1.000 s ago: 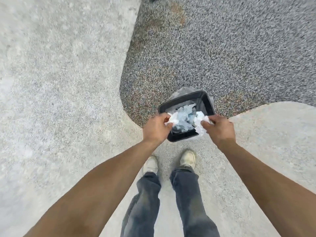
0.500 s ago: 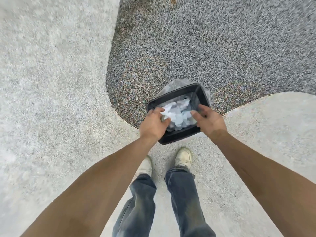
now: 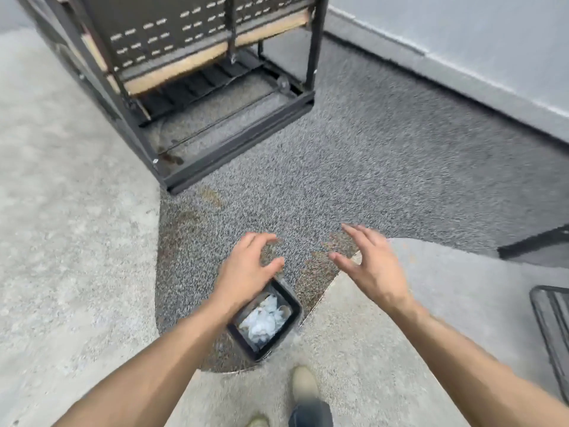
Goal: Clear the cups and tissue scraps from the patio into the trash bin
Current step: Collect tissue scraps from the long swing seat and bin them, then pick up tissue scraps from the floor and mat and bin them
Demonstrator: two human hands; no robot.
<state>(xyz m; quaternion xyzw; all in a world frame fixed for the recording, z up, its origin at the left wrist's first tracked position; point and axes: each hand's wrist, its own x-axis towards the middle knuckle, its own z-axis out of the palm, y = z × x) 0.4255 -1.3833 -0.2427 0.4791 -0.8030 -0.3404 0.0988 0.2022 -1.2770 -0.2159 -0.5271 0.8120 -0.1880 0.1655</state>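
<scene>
Head view looks down past both forearms at the trash bin (image 3: 264, 323), a small black lined tub that serves as landmark; it stands on the speckled gravel patch (image 3: 354, 180), at that patch's near edge where pale concrete (image 3: 61, 241) begins; white tissue scraps (image 3: 261, 318) fill its inside. A second ago both hands pinched crumpled tissue right over the bin's mouth; half a second ago the fingers were letting go inside the rim; now the left hand (image 3: 246, 266) hovers above the bin's far corner, fingers loosely curled and holding nothing; the right hand (image 3: 366, 263) floats beyond and to the right of the bin, fingers spread and empty. The gaze has lifted too, bringing a black metal frame (image 3: 215, 87) well beyond the bin into sight. So this load is judged delivered; no cups or further scraps show on the ground here, though blur hides fine detail; whether more remains elsewhere cannot be told.
</scene>
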